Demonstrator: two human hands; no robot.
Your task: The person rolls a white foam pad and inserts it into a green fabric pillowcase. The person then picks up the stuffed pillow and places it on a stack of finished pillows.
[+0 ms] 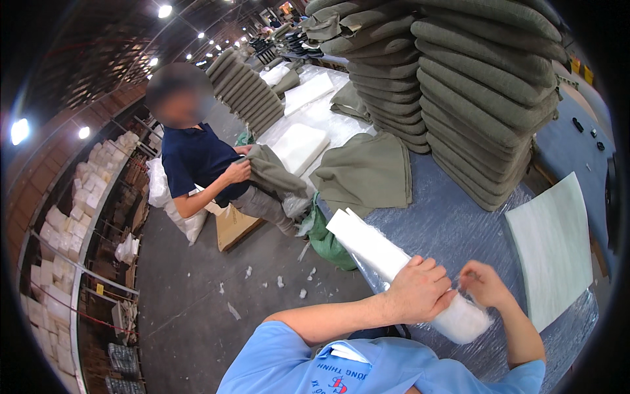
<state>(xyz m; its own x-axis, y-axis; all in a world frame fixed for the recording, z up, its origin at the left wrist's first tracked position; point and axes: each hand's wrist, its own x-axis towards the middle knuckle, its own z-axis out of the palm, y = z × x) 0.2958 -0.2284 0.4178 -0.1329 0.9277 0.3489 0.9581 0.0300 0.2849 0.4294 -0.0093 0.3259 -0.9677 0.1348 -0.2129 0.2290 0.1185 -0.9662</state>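
White padding (367,244) was clasped by left fingers (430,269) at the tabletop (453,223) edge, open room beyond; closure of right fingers (474,272) couldn't be told.

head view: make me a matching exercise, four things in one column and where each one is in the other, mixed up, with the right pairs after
Things
1. Long white strip of soft padding
2. Tall stacks of grey-green fabric cushions
3. Green plastic bag
4. Broad pale rectangular sheet

Places
A. Spread out at the right side of the blue, film-covered table
B. Down beside the table's left edge
C. Gripped in the person's bare left hand
D. Piled up on the far part of the table

Right pairs: 1-C, 2-D, 3-B, 4-A
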